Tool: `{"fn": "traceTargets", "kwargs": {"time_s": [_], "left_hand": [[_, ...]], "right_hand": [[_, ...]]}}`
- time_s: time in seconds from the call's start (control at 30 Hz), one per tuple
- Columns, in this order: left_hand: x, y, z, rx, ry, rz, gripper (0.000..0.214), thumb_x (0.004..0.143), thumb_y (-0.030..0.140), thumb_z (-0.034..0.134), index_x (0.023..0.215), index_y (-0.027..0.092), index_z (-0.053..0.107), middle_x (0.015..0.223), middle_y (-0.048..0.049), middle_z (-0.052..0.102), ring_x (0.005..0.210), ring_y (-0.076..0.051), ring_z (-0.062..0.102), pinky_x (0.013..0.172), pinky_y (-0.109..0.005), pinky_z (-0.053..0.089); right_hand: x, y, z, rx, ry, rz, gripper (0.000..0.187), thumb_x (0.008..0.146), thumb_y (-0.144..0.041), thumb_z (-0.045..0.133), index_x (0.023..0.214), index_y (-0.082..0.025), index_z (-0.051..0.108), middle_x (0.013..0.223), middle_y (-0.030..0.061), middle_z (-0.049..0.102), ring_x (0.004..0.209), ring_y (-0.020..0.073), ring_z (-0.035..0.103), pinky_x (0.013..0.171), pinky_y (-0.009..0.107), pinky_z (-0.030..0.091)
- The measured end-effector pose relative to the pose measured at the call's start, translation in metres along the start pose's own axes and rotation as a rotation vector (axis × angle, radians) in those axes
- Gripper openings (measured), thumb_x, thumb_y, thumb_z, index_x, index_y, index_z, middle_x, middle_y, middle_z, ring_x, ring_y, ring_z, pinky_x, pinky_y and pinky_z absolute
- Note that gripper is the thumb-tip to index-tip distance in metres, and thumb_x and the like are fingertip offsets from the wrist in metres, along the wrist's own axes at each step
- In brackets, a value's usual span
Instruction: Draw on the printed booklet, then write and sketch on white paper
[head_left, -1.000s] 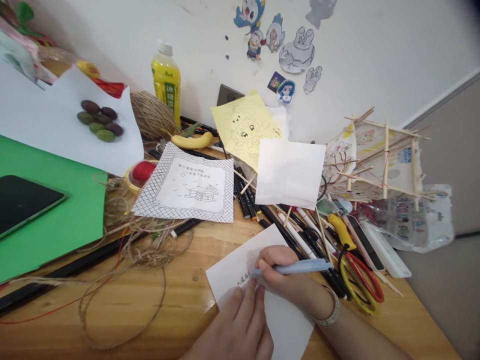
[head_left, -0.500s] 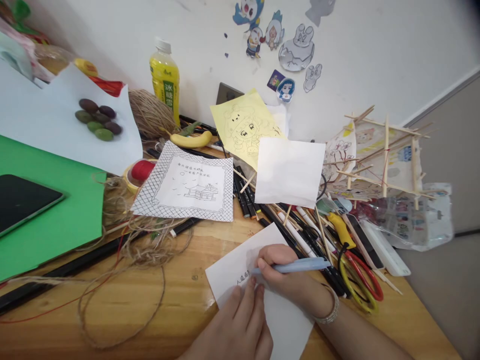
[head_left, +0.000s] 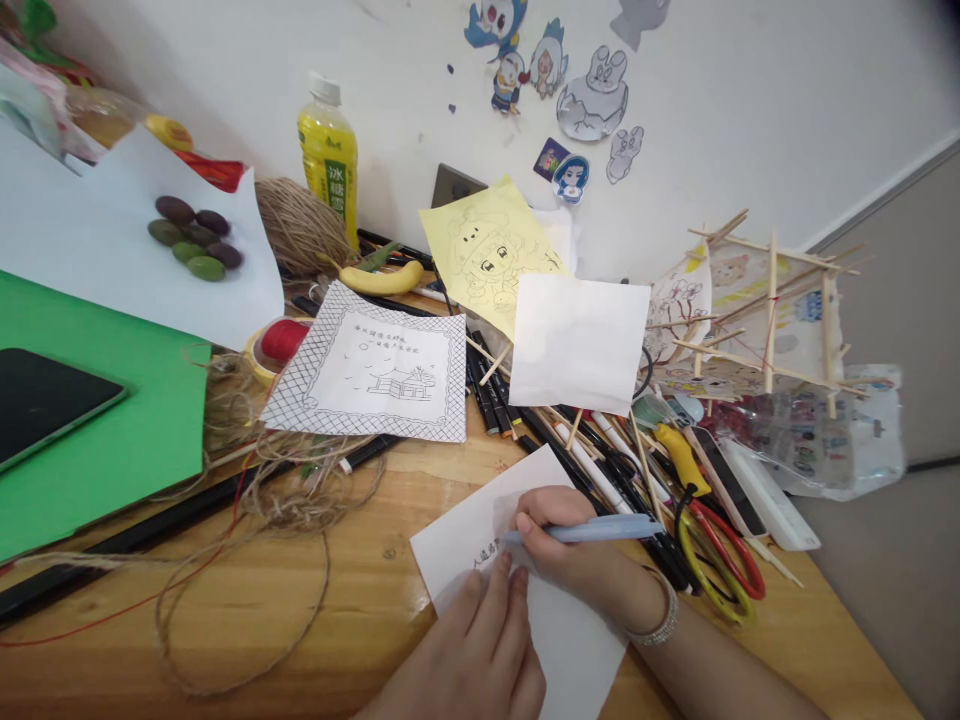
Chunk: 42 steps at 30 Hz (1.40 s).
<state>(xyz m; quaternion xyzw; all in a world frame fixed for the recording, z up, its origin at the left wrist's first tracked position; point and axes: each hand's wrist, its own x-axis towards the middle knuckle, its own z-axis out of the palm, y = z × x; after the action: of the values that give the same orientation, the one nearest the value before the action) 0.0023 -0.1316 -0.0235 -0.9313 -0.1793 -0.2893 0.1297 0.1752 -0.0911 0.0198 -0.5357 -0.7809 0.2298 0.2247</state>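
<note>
My right hand [head_left: 559,535] is closed around a light blue pen [head_left: 607,528], its tip on a white sheet of paper [head_left: 577,650] beside a few small handwritten characters [head_left: 486,553]. My left hand [head_left: 480,645] lies flat on the same sheet just below the writing, fingers stretched out. A bracelet [head_left: 660,620] circles my right wrist. Farther up the table lies a paper with a drawn pavilion and a patterned border [head_left: 439,420], next to a blank white square [head_left: 580,345] and a yellow sheet with a cartoon drawing [head_left: 487,250].
Several markers [head_left: 592,475], scissors with red and yellow handles [head_left: 724,560] and a stick-framed paper structure [head_left: 771,310] crowd the right. Tangled twine [head_left: 300,490], a green sheet [head_left: 150,440] bearing a phone [head_left: 52,405] and a yellow drink bottle [head_left: 328,155] are on the left.
Another small stroke seems to show at the pen tip. Both hands hold almost the same place, and the other things stay put.
</note>
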Motion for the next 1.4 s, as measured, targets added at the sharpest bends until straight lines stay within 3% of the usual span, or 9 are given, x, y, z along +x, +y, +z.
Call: {"fn": "traceTargets", "kwargs": {"time_s": [0.87, 1.0, 1.1, 1.2, 1.3, 1.4], "left_hand": [[-0.0012, 0.0006, 0.0001, -0.006, -0.009, -0.007, 0.02, 0.095, 0.023, 0.045, 0.09, 0.013, 0.062, 0.106, -0.0125, 0.071, 0.098, -0.029, 0.064, 0.09, -0.044, 0.031], [-0.0023, 0.0016, -0.0013, -0.004, -0.039, -0.02, 0.021, 0.095, 0.025, 0.045, 0.102, 0.014, 0.062, 0.105, -0.0102, 0.071, 0.098, -0.028, 0.063, 0.086, -0.042, 0.032], [-0.0017, 0.0016, -0.0006, -0.008, -0.088, -0.03, 0.03, 0.095, 0.03, 0.044, 0.107, 0.011, 0.063, 0.107, -0.0112, 0.07, 0.1, -0.028, 0.061, 0.084, -0.041, 0.033], [-0.0002, 0.0008, 0.0012, -0.012, -0.081, -0.032, 0.03, 0.094, 0.029, 0.043, 0.103, 0.012, 0.066, 0.111, -0.0116, 0.068, 0.104, -0.029, 0.058, 0.086, -0.041, 0.032], [0.0007, 0.0013, 0.0025, 0.011, -0.018, -0.021, 0.025, 0.092, 0.023, 0.045, 0.094, 0.014, 0.068, 0.104, -0.0097, 0.071, 0.097, -0.028, 0.062, 0.086, -0.042, 0.032], [0.0005, 0.003, 0.002, 0.03, -0.029, -0.017, 0.023, 0.091, 0.02, 0.046, 0.093, 0.013, 0.068, 0.1, -0.0102, 0.072, 0.092, -0.028, 0.063, 0.086, -0.042, 0.032]], "right_hand": [[-0.0007, 0.0043, -0.0017, -0.024, 0.033, -0.023, 0.028, 0.082, -0.019, 0.043, 0.054, -0.021, 0.04, 0.051, -0.0019, 0.048, 0.051, 0.0121, 0.044, 0.051, 0.025, 0.038], [-0.0031, 0.0071, -0.0031, -0.011, 0.078, -0.028, 0.029, 0.085, -0.021, 0.042, 0.056, -0.02, 0.045, 0.054, -0.0009, 0.051, 0.052, 0.0133, 0.047, 0.053, 0.026, 0.04], [-0.0041, 0.0055, -0.0024, -0.015, 0.035, -0.032, 0.029, 0.085, -0.021, 0.043, 0.057, -0.02, 0.045, 0.055, -0.0007, 0.052, 0.053, 0.0135, 0.048, 0.054, 0.026, 0.042], [-0.0032, 0.0017, -0.0019, -0.054, -0.01, -0.021, 0.027, 0.085, -0.019, 0.043, 0.058, -0.02, 0.044, 0.056, -0.0011, 0.051, 0.053, 0.0133, 0.048, 0.053, 0.025, 0.04], [-0.0019, -0.0006, -0.0014, -0.081, -0.02, -0.071, 0.029, 0.085, -0.019, 0.04, 0.056, -0.021, 0.039, 0.054, -0.0023, 0.047, 0.051, 0.0129, 0.046, 0.051, 0.026, 0.038], [-0.0016, -0.0011, -0.0002, -0.096, -0.002, -0.09, 0.031, 0.085, -0.018, 0.04, 0.055, -0.022, 0.036, 0.053, -0.0026, 0.044, 0.051, 0.0131, 0.043, 0.05, 0.027, 0.036]]}}
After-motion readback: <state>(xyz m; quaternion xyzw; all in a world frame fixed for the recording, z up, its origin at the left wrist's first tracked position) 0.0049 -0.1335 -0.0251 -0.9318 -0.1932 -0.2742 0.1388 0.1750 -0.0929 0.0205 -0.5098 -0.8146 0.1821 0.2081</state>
